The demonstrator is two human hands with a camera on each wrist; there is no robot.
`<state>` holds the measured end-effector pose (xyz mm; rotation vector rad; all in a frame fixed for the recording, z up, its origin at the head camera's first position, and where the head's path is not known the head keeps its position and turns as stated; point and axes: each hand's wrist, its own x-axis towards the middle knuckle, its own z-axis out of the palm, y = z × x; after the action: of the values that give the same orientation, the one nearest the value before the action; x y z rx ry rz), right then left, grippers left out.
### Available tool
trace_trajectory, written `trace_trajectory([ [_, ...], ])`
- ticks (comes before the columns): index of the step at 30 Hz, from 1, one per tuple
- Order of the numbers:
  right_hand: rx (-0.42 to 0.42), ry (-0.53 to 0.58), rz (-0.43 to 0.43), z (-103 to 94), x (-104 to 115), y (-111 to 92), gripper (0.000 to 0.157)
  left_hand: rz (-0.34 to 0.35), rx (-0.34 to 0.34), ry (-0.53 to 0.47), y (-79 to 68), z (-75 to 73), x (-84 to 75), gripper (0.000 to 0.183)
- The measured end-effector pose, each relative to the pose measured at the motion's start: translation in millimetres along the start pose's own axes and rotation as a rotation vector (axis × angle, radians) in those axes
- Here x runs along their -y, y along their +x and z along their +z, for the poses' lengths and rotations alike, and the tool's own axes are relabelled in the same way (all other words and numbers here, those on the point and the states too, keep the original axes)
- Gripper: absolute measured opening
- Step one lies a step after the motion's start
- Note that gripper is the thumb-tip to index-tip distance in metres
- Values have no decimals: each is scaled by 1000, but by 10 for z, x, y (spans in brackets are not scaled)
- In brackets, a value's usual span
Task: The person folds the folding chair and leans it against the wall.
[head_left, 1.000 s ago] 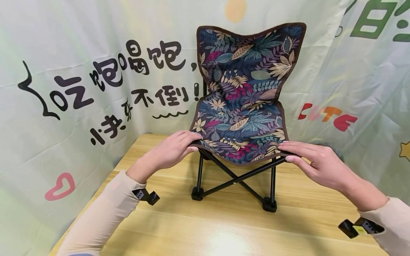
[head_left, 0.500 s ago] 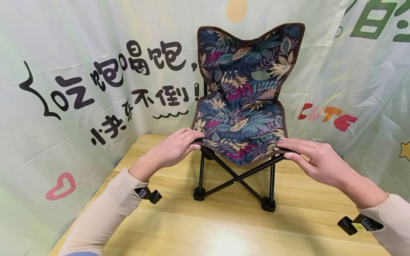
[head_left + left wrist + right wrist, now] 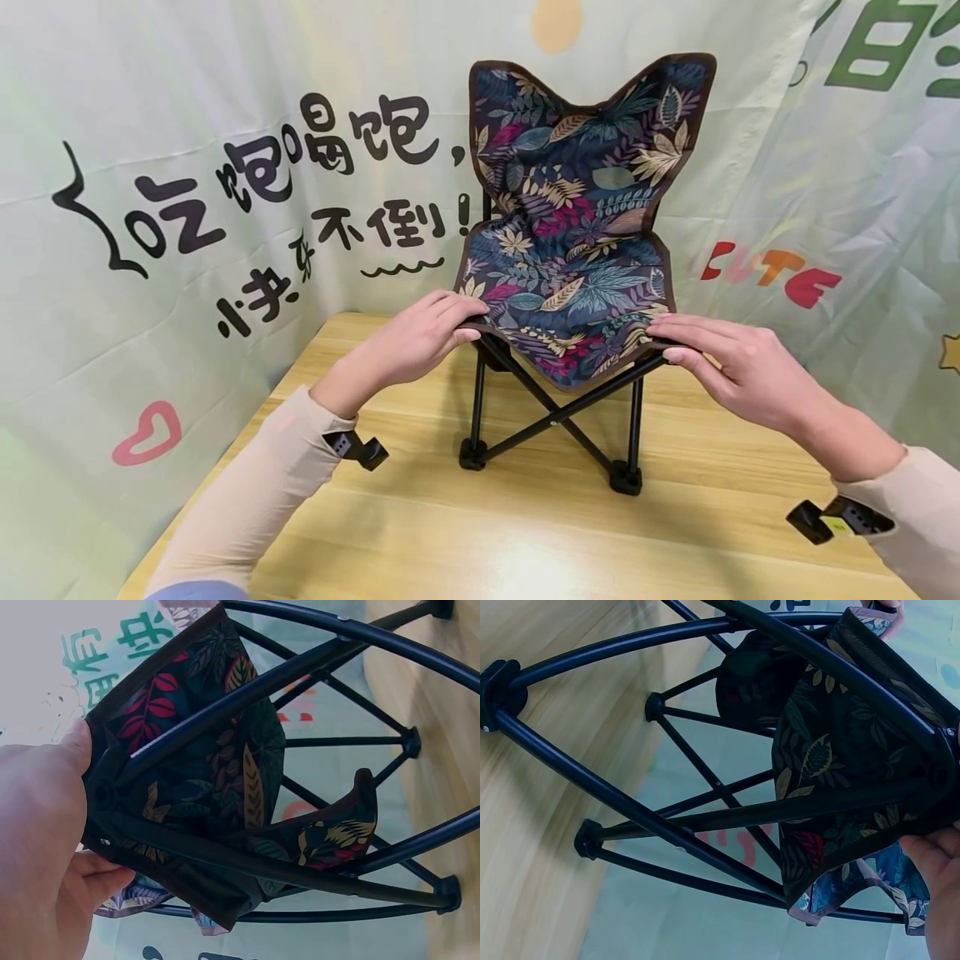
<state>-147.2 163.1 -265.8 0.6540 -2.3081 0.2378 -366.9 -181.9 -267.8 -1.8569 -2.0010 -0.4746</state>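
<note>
A small folding camping chair stands upright on black crossed legs, its fabric printed with colourful leaves and edged in brown. My left hand grips the front left corner of the seat, fingers over the top and thumb beneath. On the opposite front corner my right hand holds on in the same way. The seat fabric sags between them. From below, the left wrist view shows the black corner joint against my left hand. In the right wrist view another corner joint sits beside my right hand, which is partly cut off.
The chair's feet rest on a wooden table. Behind it hangs a pale printed cloth with dark lettering, close to the backrest. Another stretch of cloth runs along the table's left edge.
Both hands have moved slightly inward and up with the seat corners. The chair has narrowed: its front feet are closer together, and the backrest's top edge dips deeper.
</note>
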Motion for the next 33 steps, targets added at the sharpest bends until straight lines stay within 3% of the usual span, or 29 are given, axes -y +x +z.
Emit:
trace_trajectory([
  [11, 10, -13, 17, -48, 32, 110, 35, -11, 19, -31, 106, -47, -12, 64],
  [18, 18, -22, 54, -73, 58, 161, 29, -25, 24, -37, 170, -62, -39, 39],
  [33, 27, -50, 104, -83, 177, 357, 33, -53, 37, -26, 347, -144, -119, 37],
])
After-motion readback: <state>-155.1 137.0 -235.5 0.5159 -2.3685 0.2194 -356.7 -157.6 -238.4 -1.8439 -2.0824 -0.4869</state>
